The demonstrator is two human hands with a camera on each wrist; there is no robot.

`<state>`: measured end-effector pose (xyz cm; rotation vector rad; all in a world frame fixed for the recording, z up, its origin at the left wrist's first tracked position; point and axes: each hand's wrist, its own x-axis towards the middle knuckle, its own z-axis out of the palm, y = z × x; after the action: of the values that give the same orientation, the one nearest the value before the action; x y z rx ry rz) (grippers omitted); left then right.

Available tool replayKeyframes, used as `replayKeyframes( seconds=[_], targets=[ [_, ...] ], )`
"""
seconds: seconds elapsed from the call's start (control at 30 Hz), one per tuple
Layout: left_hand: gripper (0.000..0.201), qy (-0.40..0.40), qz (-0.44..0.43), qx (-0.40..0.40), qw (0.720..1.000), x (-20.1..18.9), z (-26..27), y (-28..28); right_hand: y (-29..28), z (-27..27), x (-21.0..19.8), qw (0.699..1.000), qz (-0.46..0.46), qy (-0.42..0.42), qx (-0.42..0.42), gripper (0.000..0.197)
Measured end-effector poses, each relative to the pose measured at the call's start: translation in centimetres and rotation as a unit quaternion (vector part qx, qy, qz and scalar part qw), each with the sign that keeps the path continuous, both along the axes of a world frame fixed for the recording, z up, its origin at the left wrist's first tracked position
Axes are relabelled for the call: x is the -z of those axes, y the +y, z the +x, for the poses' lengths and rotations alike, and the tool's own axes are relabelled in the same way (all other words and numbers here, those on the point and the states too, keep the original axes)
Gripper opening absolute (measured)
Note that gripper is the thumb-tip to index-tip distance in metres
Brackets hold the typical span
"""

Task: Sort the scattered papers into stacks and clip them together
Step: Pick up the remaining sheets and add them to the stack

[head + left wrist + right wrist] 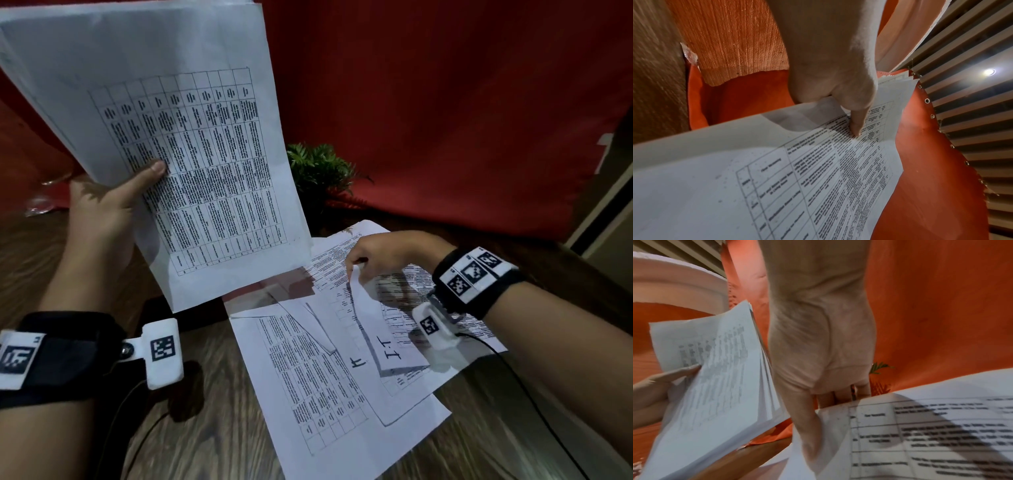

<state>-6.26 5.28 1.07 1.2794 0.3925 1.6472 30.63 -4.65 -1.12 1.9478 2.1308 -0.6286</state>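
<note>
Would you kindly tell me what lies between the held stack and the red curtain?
In the head view, a small green plant stands between the held stack and the red curtain.

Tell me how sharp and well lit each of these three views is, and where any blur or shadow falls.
Head view: dim, but the table print on the held stack stays fairly sharp; the right hand shadows the loose sheets. Left wrist view: brighter, a ceiling light glares, edges bend strongly. Right wrist view: softest, with smeared text and a dark shadow band across the near sheet.
</note>
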Motion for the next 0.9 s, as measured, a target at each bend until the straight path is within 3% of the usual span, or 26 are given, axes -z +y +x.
replayKeyframes(
  seconds=[0.2, 0.27, 0.37, 0.53, 0.67, 0.8, 0.9],
  targets=[
    [0.017, 0.053, 0.007, -0.007, 0.999, -0.8, 0.4, -1.1, -1.6, -2.4, 1.4, 0.994, 0.01, 0.112, -0.016, 0.015],
    [0.031, 0.061, 0.019, -0.018, 0.998, -0.8, 0.9, -1.3, -1.6, -3.3, 1.9, 0.992, 0.015, 0.123, -0.019, 0.012],
    [0.052, 0.063, 0.005, -0.027, 0.998, -0.5, 1.2, -1.5, -1.3, -4.0, 2.5, 0.995, 0.012, 0.101, -0.016, 0.022],
    [0.035, 0.054, -0.022, -0.034, 0.998, 0.0, 1.1, -1.0, -0.9, -4.2, 1.6, 0.997, -0.048, 0.068, 0.005, 0.042],
    [0.044, 0.076, -0.029, -0.026, 0.996, 0.3, 1.2, -0.8, -0.7, -4.0, 2.1, 0.997, -0.078, 0.024, 0.006, 0.062],
    [0.032, 0.09, -0.045, -0.039, 0.994, 0.8, 0.8, -0.1, -0.9, -3.5, 1.9, 0.999, -0.039, -0.005, -0.024, 0.027],
    [0.021, 0.091, -0.063, -0.049, 0.993, 1.1, 1.2, 0.0, -1.5, -2.5, -0.7, 0.996, 0.009, 0.078, -0.047, 0.015]
  ],
)
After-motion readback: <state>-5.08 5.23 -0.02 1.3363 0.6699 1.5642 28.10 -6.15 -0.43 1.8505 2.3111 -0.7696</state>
